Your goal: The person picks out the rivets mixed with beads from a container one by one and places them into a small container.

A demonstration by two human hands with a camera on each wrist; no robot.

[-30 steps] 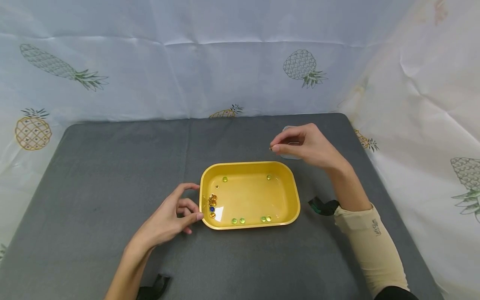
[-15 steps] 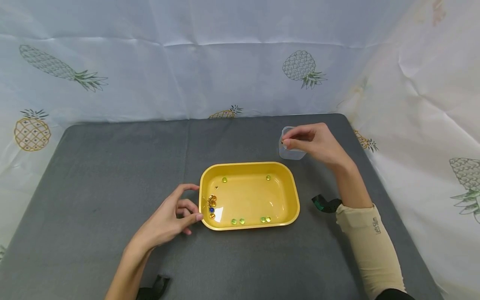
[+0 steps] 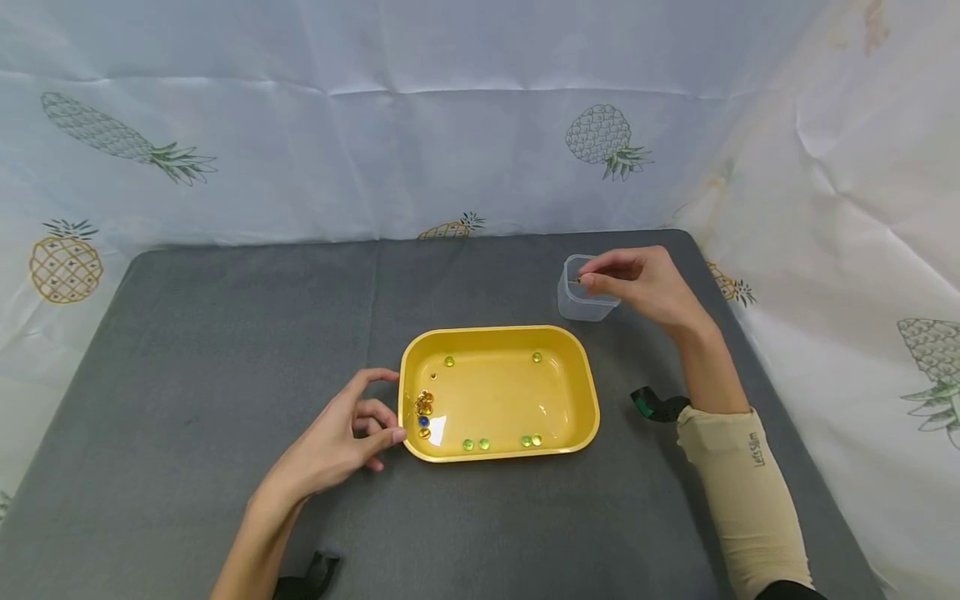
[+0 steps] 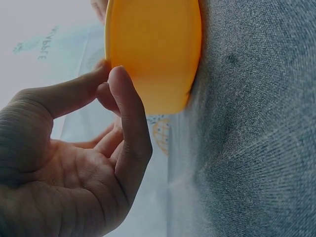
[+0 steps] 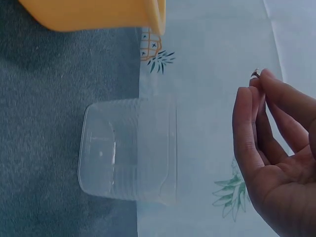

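My left hand [image 3: 341,437] touches the left end of a yellow tray [image 3: 517,331] with thumb and index finger, its other fingers loosely bent. In the left wrist view those fingertips meet the tray's wall [image 4: 153,49]. Between thumb and fingertips, my right hand [image 3: 648,283] pinches a tiny gold-coloured metal piece [image 5: 256,73], too small to identify. It hangs over the opening of a clear plastic container [image 3: 585,310] behind the tray. Several gold pieces [image 3: 425,398] and a blue bead [image 3: 423,422] gather at the tray's left end. Green glass beads [image 3: 484,444] lie scattered inside it.
A dark grey cloth [image 3: 247,333] covers the table. White pineapple-print fabric [image 3: 450,150] hangs behind and to the right. Black straps [image 3: 660,406] are on the wrists, and a beige sleeve [image 3: 738,483] covers the right forearm.
My right hand has moved right from the container's left side to over its opening, still pinching the metal piece. The left hand and tray stay put.
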